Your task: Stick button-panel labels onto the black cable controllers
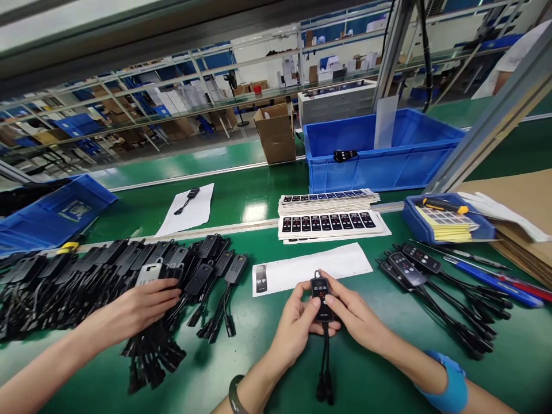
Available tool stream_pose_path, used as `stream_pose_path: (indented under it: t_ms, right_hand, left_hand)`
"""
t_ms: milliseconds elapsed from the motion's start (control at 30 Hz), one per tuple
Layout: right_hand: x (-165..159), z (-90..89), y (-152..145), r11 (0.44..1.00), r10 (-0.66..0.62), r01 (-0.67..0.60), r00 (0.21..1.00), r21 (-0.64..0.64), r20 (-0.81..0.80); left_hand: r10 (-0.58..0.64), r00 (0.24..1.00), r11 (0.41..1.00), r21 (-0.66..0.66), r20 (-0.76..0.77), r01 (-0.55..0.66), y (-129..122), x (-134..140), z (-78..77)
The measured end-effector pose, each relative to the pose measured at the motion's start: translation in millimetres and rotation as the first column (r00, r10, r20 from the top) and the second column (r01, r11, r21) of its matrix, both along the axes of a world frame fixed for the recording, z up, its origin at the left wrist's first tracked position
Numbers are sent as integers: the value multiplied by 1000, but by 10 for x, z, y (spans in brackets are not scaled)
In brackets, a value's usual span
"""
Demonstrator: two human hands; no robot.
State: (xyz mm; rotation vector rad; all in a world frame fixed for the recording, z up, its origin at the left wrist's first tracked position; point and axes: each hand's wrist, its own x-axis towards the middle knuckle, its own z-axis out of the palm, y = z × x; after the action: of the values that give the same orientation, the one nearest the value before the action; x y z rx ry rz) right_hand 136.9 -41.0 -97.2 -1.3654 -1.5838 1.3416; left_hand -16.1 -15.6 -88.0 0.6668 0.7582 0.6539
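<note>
My left hand (294,316) and my right hand (354,313) are both closed around a small black controller (321,296) with short cables hanging down. Both thumbs lie on its printed front panel, which has a few white and red marks. Just behind it is a white label strip (319,265) with one black panel sticker (261,278) left at its left end. To the right, several controllers (405,269) with stickered fronts lie in a bundle, cables toward me.
At left, a co-worker's hand (149,305) grips controllers beside a long row of them (116,259). Stacked sticker sheets (330,222) lie behind my hands. Farther back stands a big blue bin (366,172). A small blue tray (483,227), blue pen (491,280) and tweezers (466,254) are at right.
</note>
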Motion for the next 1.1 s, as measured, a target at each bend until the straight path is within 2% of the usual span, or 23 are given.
stream_pose_path:
  t_ms: [167,233,300,367,433,533,633,733,833,900,1000,1033,1067,1100]
  right_hand:
    - [-47,-57,-3,1000,-23,21,994,21,104]
    - [-59,-81,-2,993,-62,38,974,112,217]
    - [-62,-83,-2,966,-121,27,927,257,355]
    - [-37,-40,-2,927,-175,-17,863,374,474]
    - [40,69,0,907,-223,-43,795,419,564]
    - [291,332,-4,918,-314,5,619,396,720]
    - [657,589,-13,955,-290,160,345,248,893]
    - [996,706,-5,951,-204,260,128,165,971]
    - [1177,703,23,947,-148,288,6,140,989]
    - [1188,685,50,942,-145,302,-28,147,989]
    - [1040,680,132,938,-186,285,-71,198,980]
    - [947,681,176,945,-200,254,-56,208,978]
    - [832,681,229,957,-211,204,-7,208,977]
    - [696,677,290,970,-211,139,79,199,974]
  left_hand:
    - [-12,999,999,44,-46,14,-21,21,-22]
    - [4,998,998,60,-66,0,-28,25,0]
    - [7,997,997,81,-74,-1,-28,19,27]
    - [-30,995,992,120,-92,41,-14,-2,38]
    - [-82,983,971,207,-165,115,19,-40,22]
    - [-36,929,876,435,-369,206,85,-111,-36]
    - [76,831,732,597,-551,329,126,-157,-86]
    - [117,714,620,612,-690,490,120,-157,-118]
    - [131,608,547,569,-783,614,90,-135,-142]
    - [137,556,510,540,-820,670,74,-121,-148]
    - [144,493,478,497,-858,724,65,-107,-135]
    - [149,474,473,484,-868,736,66,-102,-126]
    - [154,459,469,473,-875,746,67,-97,-118]
    - [159,447,466,466,-880,752,69,-93,-110]
